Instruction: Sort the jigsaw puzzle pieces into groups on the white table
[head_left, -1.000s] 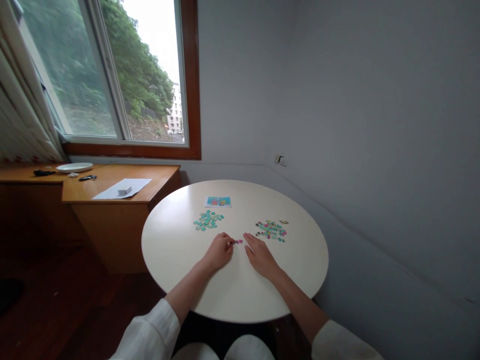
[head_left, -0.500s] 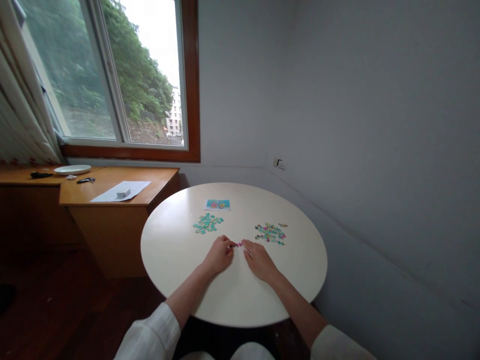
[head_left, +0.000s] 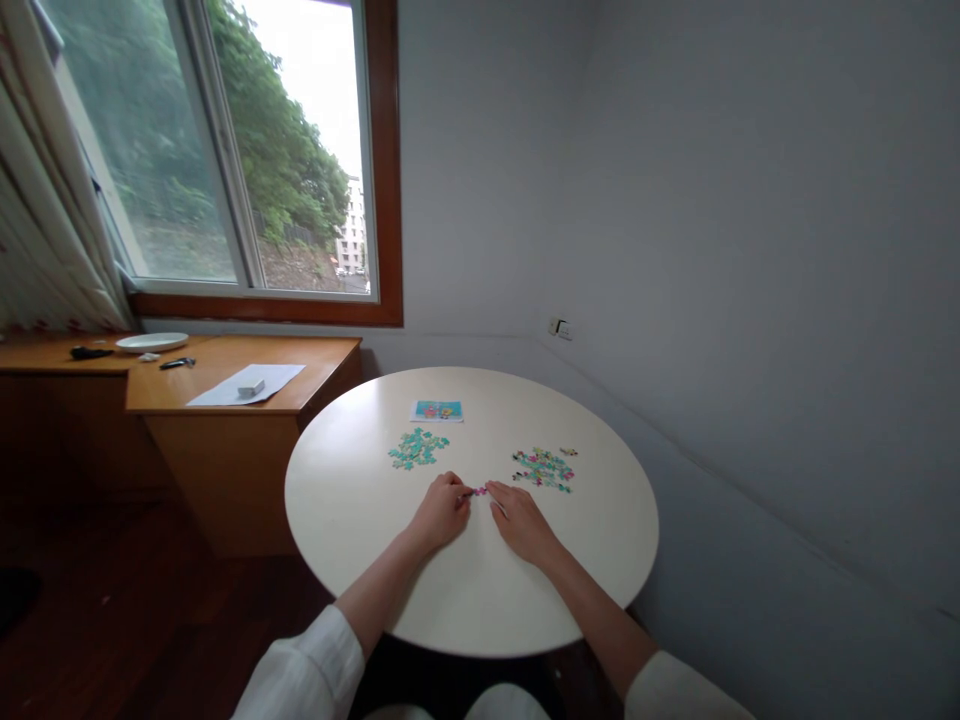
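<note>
Small pink jigsaw puzzle pieces lie on the round white table, between the fingertips of both hands. My left hand is closed, thumb and fingers pinching at the left end of these pieces. From the other side, my right hand rests on the table with its fingers stretched out and the thumb apart, fingertips at the right end of the pieces. How the pieces join is too small to tell, and the fingers partly cover them.
The white table holds a teal pile of puzzle pieces at left, a mixed-colour pile at right and a picture card behind. A wooden desk with paper, a small white box and a white plate stands left.
The whole view has shifted slightly. Both hands stay in the same place at the pink puzzle pieces, with almost no visible movement.
</note>
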